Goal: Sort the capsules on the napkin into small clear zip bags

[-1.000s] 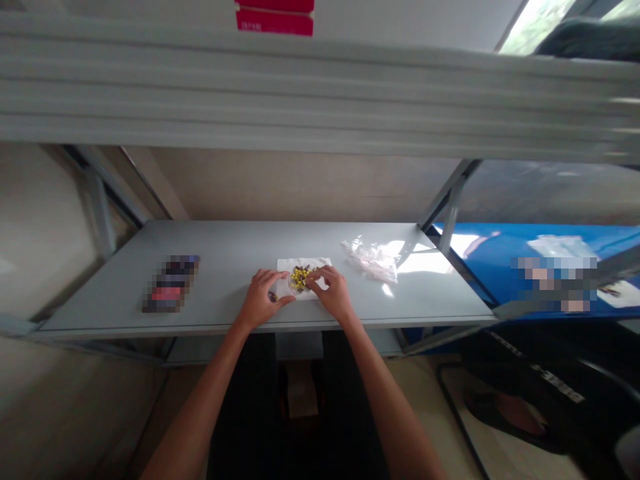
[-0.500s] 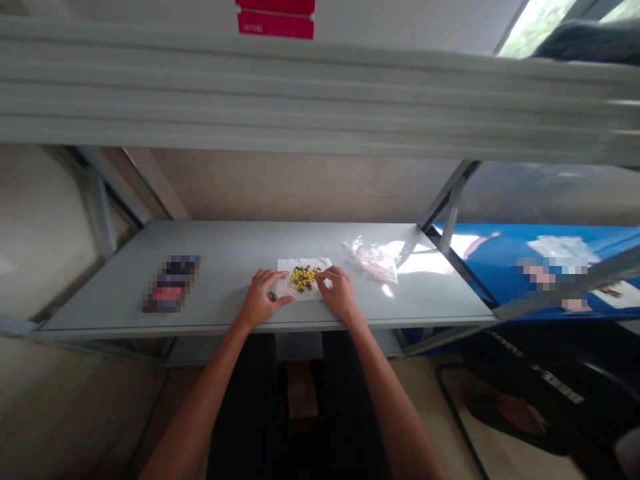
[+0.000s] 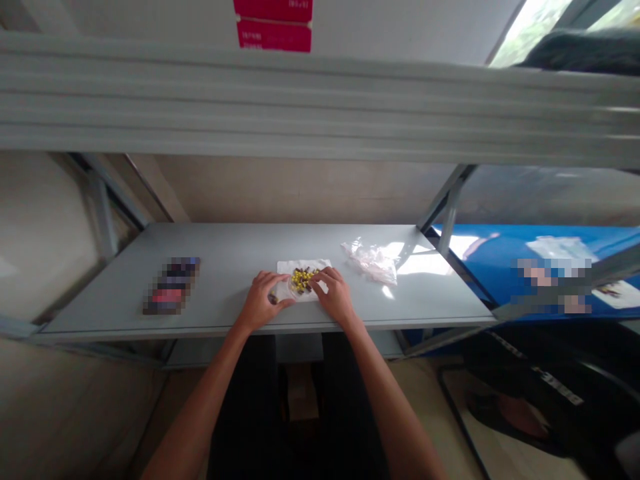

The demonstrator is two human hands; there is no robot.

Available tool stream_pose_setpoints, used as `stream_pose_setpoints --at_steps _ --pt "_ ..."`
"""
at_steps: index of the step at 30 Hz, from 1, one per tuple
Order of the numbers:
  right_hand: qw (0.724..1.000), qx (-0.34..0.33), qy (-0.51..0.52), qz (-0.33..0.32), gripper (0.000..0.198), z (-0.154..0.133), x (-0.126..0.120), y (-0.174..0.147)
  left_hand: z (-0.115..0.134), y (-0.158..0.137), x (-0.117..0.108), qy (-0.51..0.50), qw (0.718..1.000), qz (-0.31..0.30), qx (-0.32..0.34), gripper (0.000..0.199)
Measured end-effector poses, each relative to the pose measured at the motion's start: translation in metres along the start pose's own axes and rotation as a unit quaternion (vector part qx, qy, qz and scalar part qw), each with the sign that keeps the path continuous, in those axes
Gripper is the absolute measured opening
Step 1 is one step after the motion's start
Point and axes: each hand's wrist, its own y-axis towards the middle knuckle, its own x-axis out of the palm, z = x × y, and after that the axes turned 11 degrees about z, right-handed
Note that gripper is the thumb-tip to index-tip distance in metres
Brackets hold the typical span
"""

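Observation:
A heap of small yellow and dark brown pieces [image 3: 302, 279] lies near the front of the grey table, within what looks like a clear round dish [image 3: 291, 288]. Beneath it is a white sheet [image 3: 287, 267]. My left hand [image 3: 263, 300] curves round the dish's left side, thumb and fingers at its rim. More dark and yellow pieces [image 3: 273, 297] show in the hollow of that hand. My right hand [image 3: 334, 293] pinches at the right edge of the heap; whatever is between its fingertips is too small to make out.
A crumpled clear plastic bag [image 3: 373, 261] lies right of the sheet. On the left is a blurred-out dark and red object [image 3: 173, 287]. A thick grey shelf beam [image 3: 320, 110] crosses above the table [image 3: 430, 300]. At right, a blue table [image 3: 485, 250] has another person's blurred hands.
My right hand has shifted slightly left, its fingertips further over the heap. My left hand stays at the dish. The camera view has tilted up a little.

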Motion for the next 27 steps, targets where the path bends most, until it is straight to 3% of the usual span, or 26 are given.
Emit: stream_pose_setpoints --at_steps 5,9,12,14,19,27 --pt "0.992 -0.002 0.123 -0.021 0.014 -0.030 0.011 0.002 0.000 0.000 -0.001 -0.009 1.000 0.000 0.010 0.058" --pt "0.985 0.004 0.169 -0.044 0.017 -0.029 0.014 -0.004 0.000 -0.001 0.000 0.005 1.000 0.004 0.023 0.057" --pt "0.993 0.061 0.102 0.027 0.021 -0.012 0.006 -0.008 0.000 -0.001 0.001 0.013 1.000 0.002 0.020 0.058" --pt "0.997 0.063 0.030 0.041 0.022 0.001 0.000 -0.010 0.000 -0.001 0.001 0.013 1.000 0.003 0.017 0.058" --pt "0.996 0.008 -0.087 -0.020 0.023 0.011 -0.001 -0.013 0.000 -0.001 0.001 0.009 1.000 0.006 0.009 0.056" --pt "0.992 0.004 -0.126 -0.026 0.016 0.008 0.002 -0.014 0.000 -0.002 0.001 0.009 1.000 -0.003 -0.001 0.056"
